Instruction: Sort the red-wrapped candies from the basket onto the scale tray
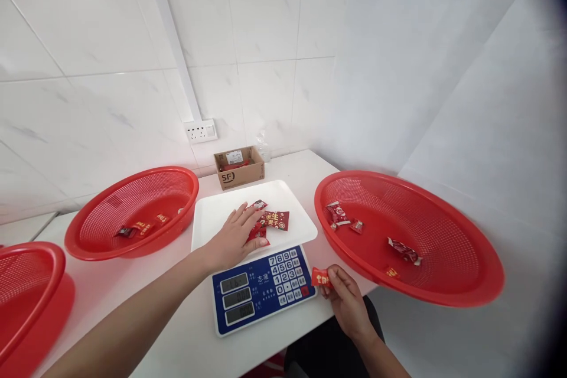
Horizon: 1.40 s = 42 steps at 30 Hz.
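Observation:
My left hand (234,237) lies on the white tray (221,212) of the scale (261,290), fingers spread over several red candy packets (272,220). Its fingertips touch the packets; nothing is gripped. My right hand (348,298) is at the table's front edge, just right of the scale's keypad, pinching one small red candy packet (319,277) between thumb and fingers. The scale's blue panel shows three displays and a number pad.
A red mesh basket (443,271) with a few candies overhangs the table on the right. Another red basket (133,212) with candies sits left of the scale, a third red basket (26,289) at far left. A small cardboard box (239,168) stands by the wall.

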### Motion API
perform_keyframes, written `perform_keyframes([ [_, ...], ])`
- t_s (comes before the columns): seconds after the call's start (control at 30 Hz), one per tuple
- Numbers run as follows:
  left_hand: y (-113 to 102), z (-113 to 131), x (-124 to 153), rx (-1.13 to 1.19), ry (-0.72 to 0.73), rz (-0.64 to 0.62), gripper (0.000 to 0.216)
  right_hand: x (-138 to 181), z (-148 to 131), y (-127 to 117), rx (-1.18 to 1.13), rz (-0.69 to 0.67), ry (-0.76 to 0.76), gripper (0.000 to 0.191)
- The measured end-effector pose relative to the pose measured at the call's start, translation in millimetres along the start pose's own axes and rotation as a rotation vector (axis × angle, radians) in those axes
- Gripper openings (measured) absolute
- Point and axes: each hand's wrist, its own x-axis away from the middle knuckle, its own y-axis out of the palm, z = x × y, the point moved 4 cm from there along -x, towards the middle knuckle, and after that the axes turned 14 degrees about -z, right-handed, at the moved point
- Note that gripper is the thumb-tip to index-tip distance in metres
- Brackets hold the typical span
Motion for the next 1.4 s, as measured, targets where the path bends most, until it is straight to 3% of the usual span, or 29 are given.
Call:
perform_keyframes([
  [0.37, 5.7, 31.6, -45.4, -0.179, 0.139, 0.001, 0.037, 2.3, 2.6, -3.0, 0.011, -0.062, 0.016, 0.036],
  [0.53, 6.1, 36.6, -51.0, -0.081, 0.192, -0.034, 0.025, 1.8, 0.8, -2.8, 0.027, -0.073, 0.016, 0.038],
  [0.7, 3.4, 32.2, -50.0, -0.044, 0.142, -0.113, 0.02, 2.2, 2.2, -3.2, 0.029, -0.093, 0.027, 0.039],
  [0.93, -11.2, 8.6, -39.4, 0.065, 0.008, 0.071, 0.044, 2.6, 7.1, -6.2, -0.004, -0.103, 0.026, 0.038],
  [1.13, -2.0, -3.9, -34.9, -0.107, -0.115, -0.081, 0.076, 2.1, 7.4, -5.1, 0.005, -0.106, 0.035, 0.038],
  [1.4, 3.6, -10.2, -42.6, -0.208, -0.112, -0.126, 0.075, 4.0, 7.1, -5.6, -0.001, -0.091, 0.033, 0.038],
])
